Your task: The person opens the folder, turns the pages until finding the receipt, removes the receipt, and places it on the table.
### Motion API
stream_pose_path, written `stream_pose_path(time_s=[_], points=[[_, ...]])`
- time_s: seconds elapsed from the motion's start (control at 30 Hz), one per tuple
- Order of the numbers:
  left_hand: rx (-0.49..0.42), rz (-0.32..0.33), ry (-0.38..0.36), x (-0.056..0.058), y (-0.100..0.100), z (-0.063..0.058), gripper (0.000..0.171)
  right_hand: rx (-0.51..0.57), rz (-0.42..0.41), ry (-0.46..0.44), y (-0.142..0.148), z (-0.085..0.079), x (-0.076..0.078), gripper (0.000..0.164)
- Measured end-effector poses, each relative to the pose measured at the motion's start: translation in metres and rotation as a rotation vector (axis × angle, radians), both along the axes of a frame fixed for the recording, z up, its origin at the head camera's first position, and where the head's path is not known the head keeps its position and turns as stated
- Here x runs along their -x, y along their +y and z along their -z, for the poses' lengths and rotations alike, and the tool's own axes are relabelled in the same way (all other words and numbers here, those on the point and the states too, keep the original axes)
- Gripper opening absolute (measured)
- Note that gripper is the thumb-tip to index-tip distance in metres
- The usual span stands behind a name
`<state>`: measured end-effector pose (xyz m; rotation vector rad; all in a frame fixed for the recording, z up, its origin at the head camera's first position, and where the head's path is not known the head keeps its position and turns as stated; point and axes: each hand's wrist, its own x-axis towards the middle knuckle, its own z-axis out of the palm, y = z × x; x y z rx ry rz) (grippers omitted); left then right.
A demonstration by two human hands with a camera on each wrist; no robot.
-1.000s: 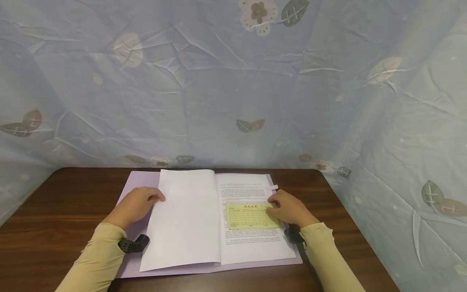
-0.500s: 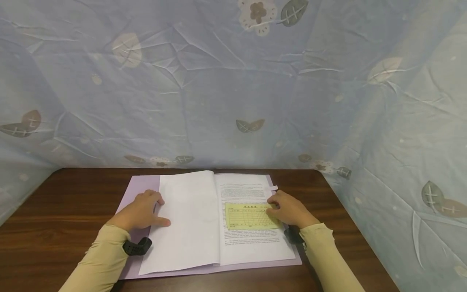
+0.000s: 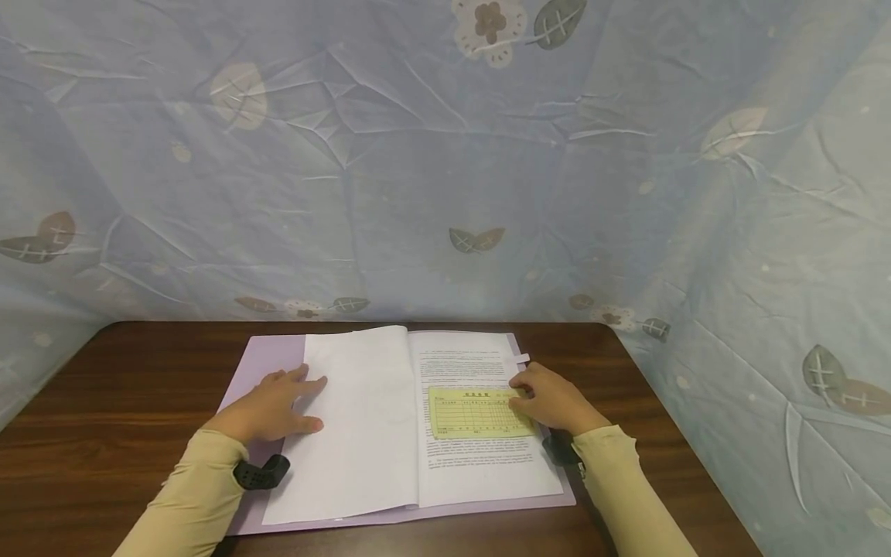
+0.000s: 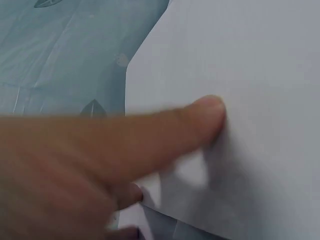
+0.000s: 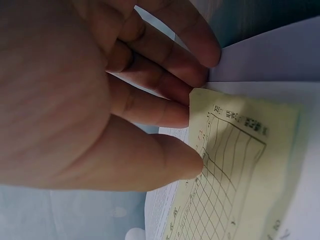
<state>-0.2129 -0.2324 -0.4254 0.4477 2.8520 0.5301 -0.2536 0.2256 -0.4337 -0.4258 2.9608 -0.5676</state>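
A lilac folder (image 3: 267,348) lies open on the table with printed sheets inside. My left hand (image 3: 271,406), fingers spread, rests at the left edge of a turned-over blank page (image 3: 355,418). In the left wrist view one extended finger (image 4: 200,120) touches that white page. On the right, a yellow receipt slip (image 3: 466,414) with a printed grid lies over the printed page (image 3: 487,476). My right hand (image 3: 553,398) pinches the slip's right end. The right wrist view shows the thumb on top of the slip (image 5: 240,140) and the index fingertip hidden under its edge.
The dark wooden table (image 3: 104,433) extends on both sides of the folder. A pale blue patterned cloth (image 3: 418,155) hangs behind the table and along its right side. A small white tab (image 3: 522,358) sticks out at the folder's right edge. Black bands (image 3: 261,472) are on both wrists.
My left hand has let go of the blank page's edge, lowered, and spread its fingers on the page. The page and folder's left side lie lower. The right hand stays on the slip.
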Motion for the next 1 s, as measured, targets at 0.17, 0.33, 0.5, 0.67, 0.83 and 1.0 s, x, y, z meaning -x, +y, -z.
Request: stream_pose_path(time_s=[0.17,0.33,0.5,0.67,0.83,1.0], points=[[0.019,0.018,-0.013,-0.001,0.0014,0.0002,0.094,0.022,0.016,0.002,0.0,0.0009,-0.0004,0.031],[0.015,0.026,-0.021,-0.0017,0.0016,0.0012,0.112,0.028,0.026,0.011,-0.0008,0.0018,-0.0005,0.03],[-0.004,0.02,-0.037,-0.004,0.003,-0.0007,0.113,0.024,0.045,0.005,-0.0033,0.0018,-0.0024,0.031],[-0.002,0.022,-0.041,-0.0039,0.0033,-0.0006,0.114,0.01,0.062,0.005,-0.0057,0.0021,-0.0028,0.025],[0.014,0.019,-0.035,-0.0014,0.0027,0.0022,0.114,0.003,0.058,0.022,-0.0059,0.0027,-0.0009,0.02],[0.02,0.016,-0.036,0.0006,0.0015,0.0039,0.113,0.001,0.05,0.045,-0.0068,0.0024,0.0006,0.007]])
